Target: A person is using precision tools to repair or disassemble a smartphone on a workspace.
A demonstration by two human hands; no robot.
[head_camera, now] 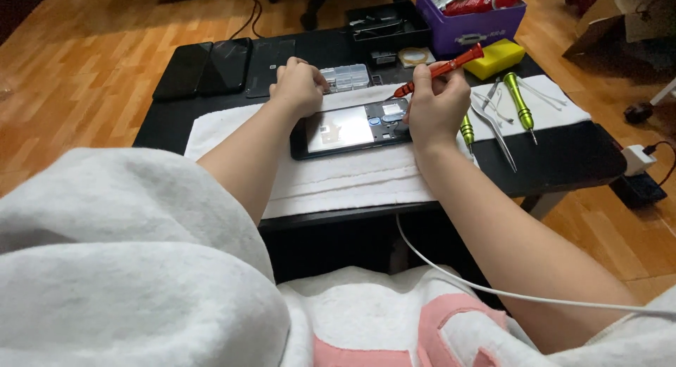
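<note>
An opened phone lies flat on a white towel spread over the black worktop, its back cover off and the inner parts showing. The right hand grips a red screwdriver between curled fingers; the tool slants down to the left, its tip at the phone's upper edge, and the heel of that hand rests on the phone's right end. The left hand is curled into a loose fist and presses on the phone's upper left corner; whether it holds anything small cannot be told.

Just right of the right hand, on the towel, lie a green screwdriver, a second green tool partly hidden by the wrist, and metal tweezers. Behind the phone stands a clear parts box. Further back sit a yellow sponge, a purple bin holding tools, a roll of tape and a black tray. At the worktop's far left, three dark flat panels lie side by side. A white cable runs under the right forearm across the person's lap.
</note>
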